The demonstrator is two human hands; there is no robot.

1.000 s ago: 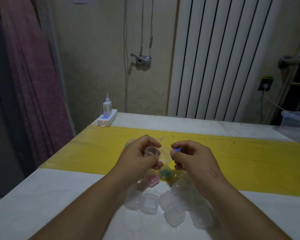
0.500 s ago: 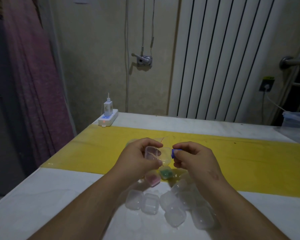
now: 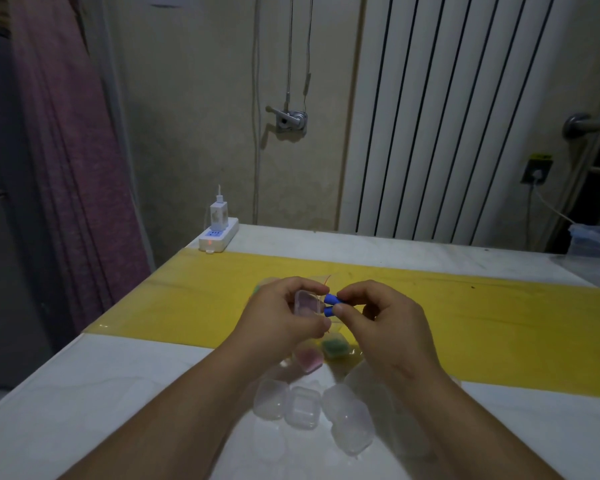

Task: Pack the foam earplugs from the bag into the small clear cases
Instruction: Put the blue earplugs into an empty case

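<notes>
Nearest, at 6 o'clock on the white desk (image 3: 84, 393), sits a huddle of empty clear cases (image 3: 302, 407); four show plainly and more blur together under the right forearm. Just beyond them, at the edge of the yellow mat (image 3: 482, 327), lie two filled ones side by side: a pink-filled case (image 3: 309, 357) and, at its 2 o'clock, a green-filled case (image 3: 333, 345). Above these the hands meet, close but not touching. The left hand (image 3: 278, 317) curls round one open case (image 3: 307, 303), its mouth facing 3 o'clock. The right hand (image 3: 378, 315) pinches two blue earplugs (image 3: 332, 300) between thumb and forefinger. They are stacked one over the other, long axes roughly level and parallel, free ends pointing to 9 o'clock at the mouth of the case, just short of going in. Farther off, at 11 o'clock on the desk's far corner, is one white power strip (image 3: 219, 236) with one charger (image 3: 218, 213) plugged upright. A white ribbed radiator (image 3: 447, 116) stands at 1 o'clock.
</notes>
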